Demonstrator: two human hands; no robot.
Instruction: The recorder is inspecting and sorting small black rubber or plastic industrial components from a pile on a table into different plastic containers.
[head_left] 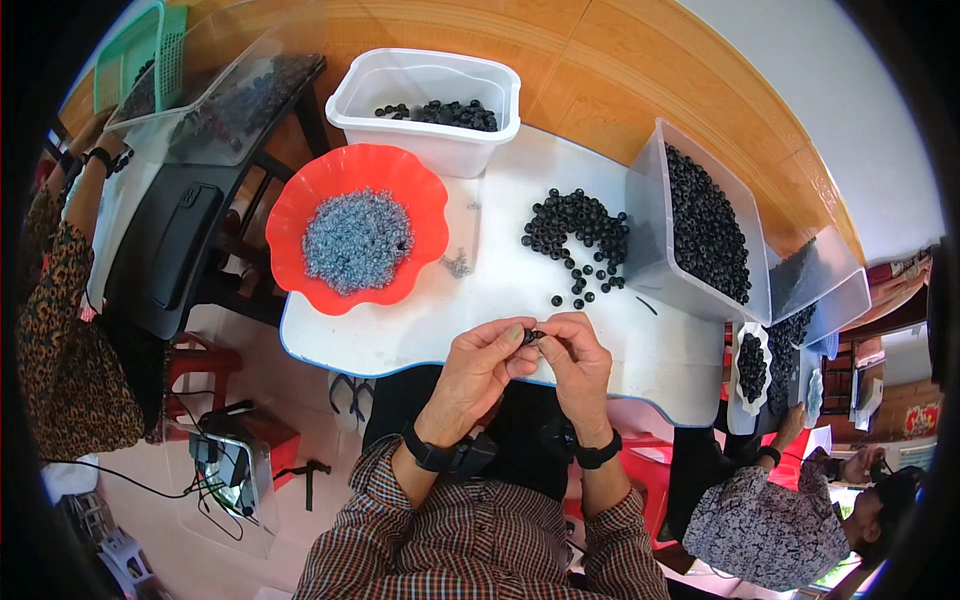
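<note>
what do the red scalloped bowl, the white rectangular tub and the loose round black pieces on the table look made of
Red scalloped bowl: probably plastic, smooth, as its evenly coloured, moulded wavy rim suggests. White rectangular tub: likely plastic too, with a slight sheen and rounded, moulded rim. Loose round black pieces: glossy, with small highlights; perhaps plastic, though glass isn't ruled out.

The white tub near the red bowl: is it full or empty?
Neither: the white tub is partly filled. Black round pieces lie low in it, with bare inner wall above them.

Brown-toned checked shirt (pixel 470 540); black wristbands (pixel 430 455) (rather bulky); apparently dark trousers (pixel 522 435), partly hidden
</note>
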